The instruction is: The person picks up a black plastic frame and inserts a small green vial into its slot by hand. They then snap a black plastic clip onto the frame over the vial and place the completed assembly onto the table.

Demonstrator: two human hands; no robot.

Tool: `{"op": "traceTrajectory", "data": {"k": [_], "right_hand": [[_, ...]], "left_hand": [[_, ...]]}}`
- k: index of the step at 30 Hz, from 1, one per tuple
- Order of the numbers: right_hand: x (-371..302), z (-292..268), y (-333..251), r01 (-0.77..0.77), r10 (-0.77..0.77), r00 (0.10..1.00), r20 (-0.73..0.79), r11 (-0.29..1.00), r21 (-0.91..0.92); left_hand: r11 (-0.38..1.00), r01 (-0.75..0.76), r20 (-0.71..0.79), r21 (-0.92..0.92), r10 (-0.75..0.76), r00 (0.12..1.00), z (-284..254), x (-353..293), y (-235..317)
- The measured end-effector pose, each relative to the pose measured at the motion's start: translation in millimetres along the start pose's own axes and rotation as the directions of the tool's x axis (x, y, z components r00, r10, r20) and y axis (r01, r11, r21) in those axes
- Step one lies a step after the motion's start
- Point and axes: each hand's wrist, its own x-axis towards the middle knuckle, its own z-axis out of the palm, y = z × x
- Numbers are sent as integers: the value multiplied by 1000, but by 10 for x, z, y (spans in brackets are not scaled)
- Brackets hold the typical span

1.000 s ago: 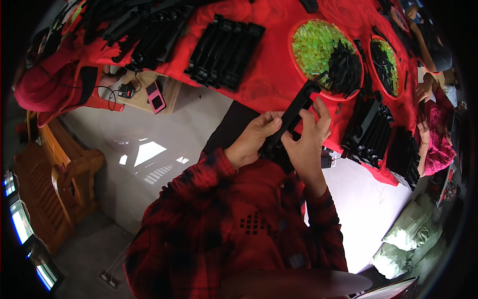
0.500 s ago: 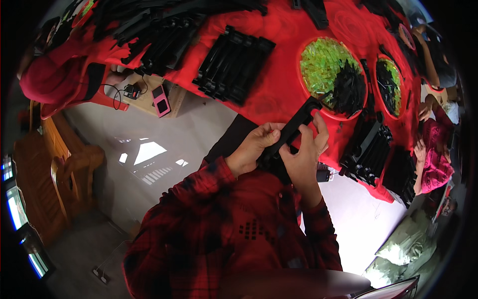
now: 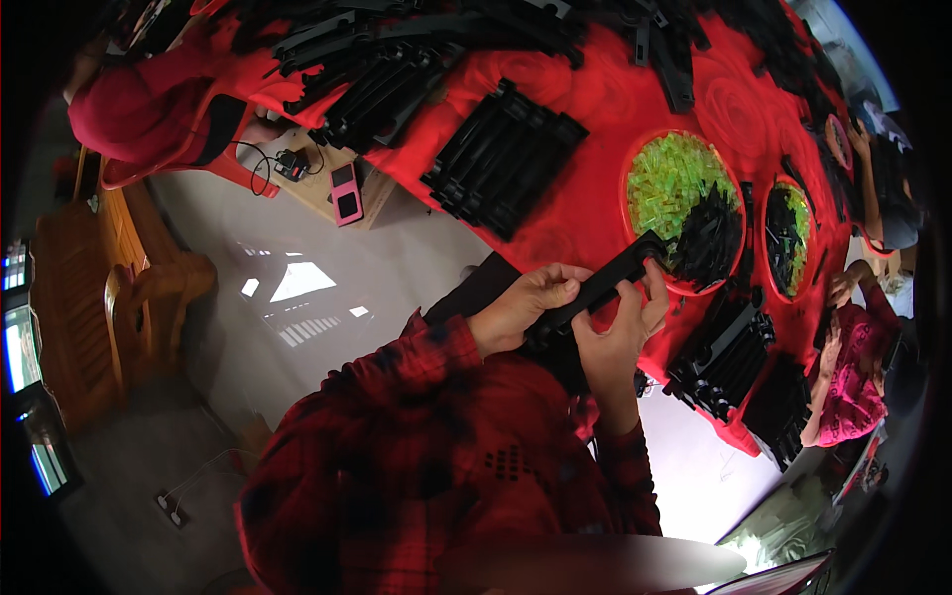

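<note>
Between my two hands is a long black plastic strip-shaped part (image 3: 607, 282), tilted with its far end up toward the right. My left hand (image 3: 523, 305) grips its near side, thumb on top. The fingers of my right hand (image 3: 625, 329) close round its right side, one fingertip near the far end. Just beyond that end stands a round red-rimmed tray (image 3: 632, 220) with yellow-green clear pieces (image 3: 676, 171) and small black pieces (image 3: 710, 234). A stack of similar long black parts (image 3: 506, 159) lies on the red tablecloth ahead of my hands.
More black parts (image 3: 722, 357) lie at the right table edge, and others (image 3: 387, 94) at the far left. A second tray (image 3: 789, 238) stands farther right. People sit at left (image 3: 139, 114) and right (image 3: 851, 372). A pink device (image 3: 346, 194) rests on a cardboard box; a wooden bench (image 3: 89, 297) is at left.
My head view has shifted, so the table and trays appear lower and the stack farther right. Both hands keep hold of the black part, which now looks less steep.
</note>
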Motion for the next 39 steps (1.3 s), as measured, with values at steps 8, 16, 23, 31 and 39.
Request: {"op": "traceTrajectory", "data": {"k": [8,16,23,31,39], "right_hand": [[346,-161,-16,27,-64,986,152,971,239],[617,-99,-217,-79,29,970,242,977,200],[986,127,-254,12,-54,972,230,983,182],[1397,255,-240,207,-224,963,153,971,115],[1897,538,-66,416,-400,907,133,898,-140]], "left_hand": [[992,-64,-59,108,71,996,34,185,99],[938,-342,-51,-50,340,939,170,399,384],[919,-378,-93,-115,369,925,159,465,672],[909,-408,-116,84,415,902,142,403,849],[899,-174,-119,401,240,963,4,118,846]]}}
